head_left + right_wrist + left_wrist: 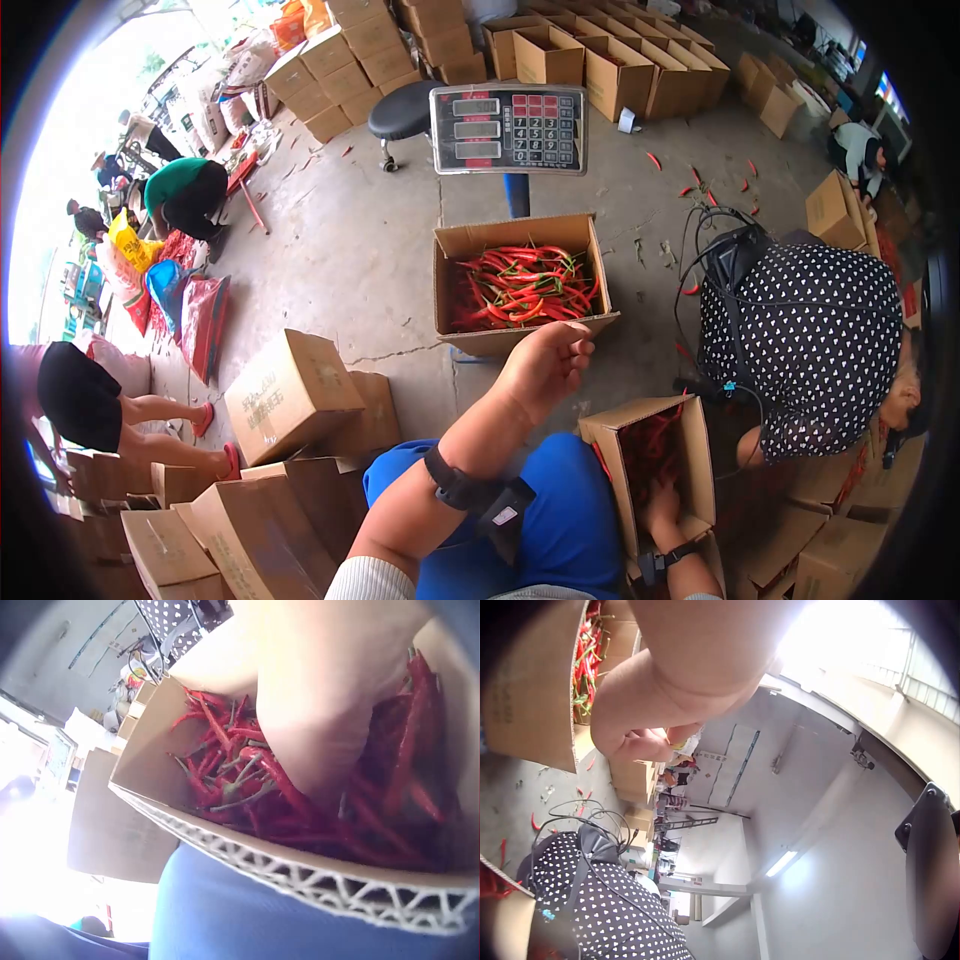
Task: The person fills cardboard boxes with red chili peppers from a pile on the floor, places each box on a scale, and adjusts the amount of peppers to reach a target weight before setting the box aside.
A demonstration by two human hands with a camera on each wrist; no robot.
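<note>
Okay, concrete floor [340,250] underneath everything. Scale carton [480,344] sits mouth-up in front of the blue post [517,195], presumably so its load gets weighed. Lower carton [699,470] is just beside the blue trousers [575,490], mouth up, likely for easy reach. Scale display [545,130] faces the person, probably so the readout stays visible. Left hand [548,368] is at the scale carton's near rim, fingers loosely curled, nothing seen in it; maybe just resting. Right hand [662,505] is down inside the lower carton, fingers hidden among peppers; can't tell if it's pinching any. Red peppers [525,285] lie heaped in the scale carton, more peppers [217,761] in the lower one.
</note>
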